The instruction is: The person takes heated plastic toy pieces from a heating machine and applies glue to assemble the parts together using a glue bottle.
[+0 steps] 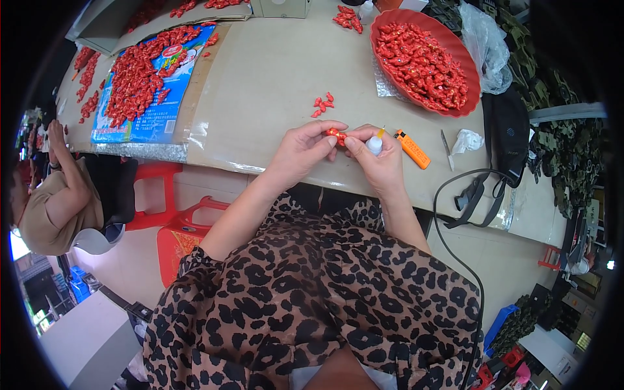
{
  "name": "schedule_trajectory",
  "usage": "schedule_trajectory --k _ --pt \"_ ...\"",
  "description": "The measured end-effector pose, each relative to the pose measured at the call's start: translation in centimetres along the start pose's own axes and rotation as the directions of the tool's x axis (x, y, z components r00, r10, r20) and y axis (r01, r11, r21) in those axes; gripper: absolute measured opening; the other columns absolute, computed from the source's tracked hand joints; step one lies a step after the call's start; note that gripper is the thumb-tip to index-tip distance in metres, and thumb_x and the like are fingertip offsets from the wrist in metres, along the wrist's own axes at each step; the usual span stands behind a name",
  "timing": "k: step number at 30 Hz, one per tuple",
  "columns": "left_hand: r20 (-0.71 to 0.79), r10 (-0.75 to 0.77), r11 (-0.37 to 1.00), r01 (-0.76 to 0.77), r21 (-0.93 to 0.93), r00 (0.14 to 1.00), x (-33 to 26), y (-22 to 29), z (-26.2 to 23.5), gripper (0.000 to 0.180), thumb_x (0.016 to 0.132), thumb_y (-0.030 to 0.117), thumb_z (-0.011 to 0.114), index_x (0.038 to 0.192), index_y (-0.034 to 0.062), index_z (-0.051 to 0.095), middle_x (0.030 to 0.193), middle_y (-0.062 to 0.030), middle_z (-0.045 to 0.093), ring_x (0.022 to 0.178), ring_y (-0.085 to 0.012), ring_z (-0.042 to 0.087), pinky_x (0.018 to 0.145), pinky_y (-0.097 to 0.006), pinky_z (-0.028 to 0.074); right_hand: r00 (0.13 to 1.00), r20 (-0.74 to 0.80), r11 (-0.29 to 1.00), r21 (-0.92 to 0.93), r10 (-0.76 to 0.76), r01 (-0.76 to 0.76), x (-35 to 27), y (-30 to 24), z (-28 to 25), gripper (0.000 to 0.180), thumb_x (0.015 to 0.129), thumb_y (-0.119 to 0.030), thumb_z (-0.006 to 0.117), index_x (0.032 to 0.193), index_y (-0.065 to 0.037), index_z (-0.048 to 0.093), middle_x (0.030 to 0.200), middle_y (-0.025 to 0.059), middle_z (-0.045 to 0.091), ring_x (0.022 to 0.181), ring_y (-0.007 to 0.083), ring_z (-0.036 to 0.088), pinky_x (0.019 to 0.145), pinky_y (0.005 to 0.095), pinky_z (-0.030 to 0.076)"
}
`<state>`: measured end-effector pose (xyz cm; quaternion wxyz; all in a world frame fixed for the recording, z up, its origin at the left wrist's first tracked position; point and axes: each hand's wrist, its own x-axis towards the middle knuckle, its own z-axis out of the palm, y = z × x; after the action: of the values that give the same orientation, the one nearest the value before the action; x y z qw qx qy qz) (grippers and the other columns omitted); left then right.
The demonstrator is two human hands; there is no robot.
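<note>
A small, shiny red piece with gold specks (336, 135) is pinched in the fingers of my left hand (298, 153), above the table near its front edge. My right hand (385, 168) grips a small white squeeze bottle with a thin yellow tip (374, 145), the tip pointing up. The thumb and finger of that hand also meet the red piece. Just beyond my hands, several similar red pieces (318, 104) lie loose. An orange lighter (413, 150) rests on the table right of my right hand.
A large red bowl (448, 113) heaped with red pieces stands at the far right. More pieces cover a blue printed sheet (146, 132) at left. Tweezers (448, 151), a crumpled tissue (467, 141) and a black strap (506, 130) lie right. Another person (62, 201) sits far left beside red stools (174, 244).
</note>
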<state>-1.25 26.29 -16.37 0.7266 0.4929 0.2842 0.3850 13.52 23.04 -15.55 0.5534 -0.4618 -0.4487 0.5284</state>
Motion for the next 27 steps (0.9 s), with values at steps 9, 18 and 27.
schedule_trajectory --k 9,18,27 --pt "-0.007 0.017 1.000 -0.017 -0.002 1.000 -0.4 0.4 0.2 0.022 0.082 0.003 0.045 0.101 -0.0036 0.053 0.073 -0.0045 0.052 0.066 -0.0104 0.049 0.063 -0.022 0.040 0.997 -0.007 0.997 -0.006 -0.073 0.073 -0.6 0.3 -0.2 0.004 0.074 0.001 0.058 0.078 0.002 0.057 0.075 0.0052 0.056 0.070 0.0084 0.051 0.063 0.0199 0.040" --pt "0.038 0.071 0.996 -0.073 0.050 0.997 -1.4 0.0 0.1 0.020 0.081 -0.001 0.046 0.098 -0.0023 0.055 0.086 -0.0066 0.052 0.068 -0.0110 0.051 0.064 -0.022 0.042 0.975 0.062 0.965 -0.146 -0.212 0.219 -1.7 0.3 -0.2 0.007 0.071 0.003 0.059 0.077 0.001 0.058 0.075 0.0071 0.057 0.068 0.0111 0.052 0.062 0.0209 0.040" --pt "0.024 0.097 0.994 -0.098 0.048 0.995 -2.2 0.4 0.6 0.019 0.078 -0.003 0.048 0.095 -0.0024 0.056 0.084 -0.0043 0.051 0.068 -0.0081 0.051 0.062 -0.019 0.042 0.967 0.078 0.954 -0.161 -0.244 0.254 -2.4 0.1 0.2 0.007 0.070 0.005 0.059 0.075 0.002 0.058 0.074 0.0078 0.056 0.068 0.0121 0.053 0.061 0.0213 0.041"
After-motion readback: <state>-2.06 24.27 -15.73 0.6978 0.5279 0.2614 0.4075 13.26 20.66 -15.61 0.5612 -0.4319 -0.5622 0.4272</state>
